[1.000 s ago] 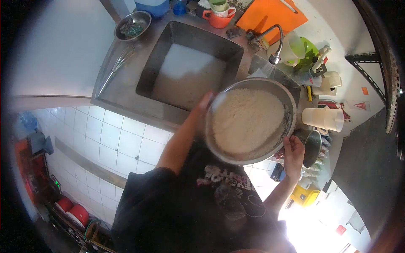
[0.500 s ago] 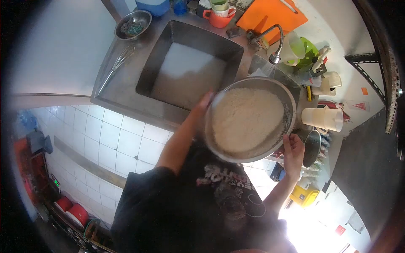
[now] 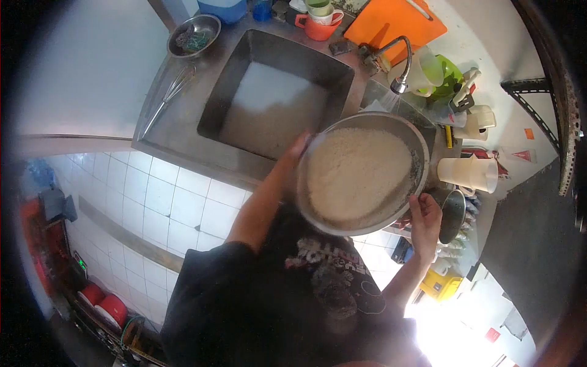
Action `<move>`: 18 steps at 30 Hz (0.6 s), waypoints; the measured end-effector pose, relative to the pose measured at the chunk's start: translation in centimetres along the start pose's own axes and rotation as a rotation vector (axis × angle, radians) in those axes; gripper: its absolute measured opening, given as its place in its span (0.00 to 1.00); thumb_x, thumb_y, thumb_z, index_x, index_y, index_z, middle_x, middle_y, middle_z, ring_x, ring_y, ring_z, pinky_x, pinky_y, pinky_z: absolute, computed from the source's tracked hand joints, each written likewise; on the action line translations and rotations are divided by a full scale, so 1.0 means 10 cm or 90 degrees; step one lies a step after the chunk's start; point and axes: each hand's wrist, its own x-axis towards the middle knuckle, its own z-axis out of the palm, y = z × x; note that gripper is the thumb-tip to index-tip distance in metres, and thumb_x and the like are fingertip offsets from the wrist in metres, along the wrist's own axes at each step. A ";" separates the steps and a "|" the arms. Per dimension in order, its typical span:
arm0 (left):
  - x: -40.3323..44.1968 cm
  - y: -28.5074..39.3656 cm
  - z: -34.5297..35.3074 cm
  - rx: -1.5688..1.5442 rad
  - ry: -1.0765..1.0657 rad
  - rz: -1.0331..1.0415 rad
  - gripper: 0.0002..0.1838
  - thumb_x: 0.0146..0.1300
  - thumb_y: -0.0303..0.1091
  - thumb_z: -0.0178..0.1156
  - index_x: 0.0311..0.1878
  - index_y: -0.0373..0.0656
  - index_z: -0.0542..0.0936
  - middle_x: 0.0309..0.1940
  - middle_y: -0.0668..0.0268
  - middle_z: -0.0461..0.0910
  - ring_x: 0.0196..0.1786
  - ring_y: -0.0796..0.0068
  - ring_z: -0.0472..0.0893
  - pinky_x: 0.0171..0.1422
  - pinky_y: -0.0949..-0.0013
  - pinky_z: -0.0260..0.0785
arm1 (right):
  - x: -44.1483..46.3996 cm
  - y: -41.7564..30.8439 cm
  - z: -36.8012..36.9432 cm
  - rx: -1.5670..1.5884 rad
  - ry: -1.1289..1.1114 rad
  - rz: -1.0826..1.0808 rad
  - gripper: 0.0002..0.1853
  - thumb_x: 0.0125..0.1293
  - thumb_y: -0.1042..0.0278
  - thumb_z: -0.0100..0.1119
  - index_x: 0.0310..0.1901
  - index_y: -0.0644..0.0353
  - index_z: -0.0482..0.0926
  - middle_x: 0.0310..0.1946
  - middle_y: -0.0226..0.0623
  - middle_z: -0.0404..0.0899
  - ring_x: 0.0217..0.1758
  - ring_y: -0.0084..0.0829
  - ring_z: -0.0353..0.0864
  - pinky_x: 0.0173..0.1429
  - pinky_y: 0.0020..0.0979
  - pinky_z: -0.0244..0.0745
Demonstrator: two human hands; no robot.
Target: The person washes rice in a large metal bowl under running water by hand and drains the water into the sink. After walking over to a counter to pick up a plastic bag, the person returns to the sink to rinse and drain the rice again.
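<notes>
A wide metal bowl [image 3: 418, 131] hangs between my hands in front of the sink counter. Pale, fine-grained stuff that looks like rice [image 3: 361, 174] fills much of it. My left hand [image 3: 298, 150] grips the bowl's left side, with most of its fingers hidden behind the wall. At the lower right rim, my right hand [image 3: 425, 214] holds on with the thumb over the edge and the fingers underneath. Just beyond the bowl's far rim, a bent-neck faucet [image 3: 400, 82] sprays water downward.
A square sink basin [image 3: 220, 92] lies ahead with cloudy water inside. On the counter left of it are a whisk [image 3: 165, 101] and a small metal bowl [image 3: 211, 27] with scrubbers. Cups [image 3: 318, 27], an orange cutting board [image 3: 397, 24] and plastic jugs [image 3: 468, 174] line the back and right.
</notes>
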 end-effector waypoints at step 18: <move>0.24 -0.17 -0.14 -0.021 -0.007 0.039 0.30 0.71 0.55 0.34 0.56 0.39 0.73 0.51 0.59 0.76 0.51 0.63 0.75 0.60 0.63 0.64 | -0.02 0.00 0.01 -0.005 0.032 -0.013 0.13 0.66 0.64 0.55 0.33 0.68 0.71 0.19 0.36 0.74 0.15 0.22 0.75 0.17 0.22 0.68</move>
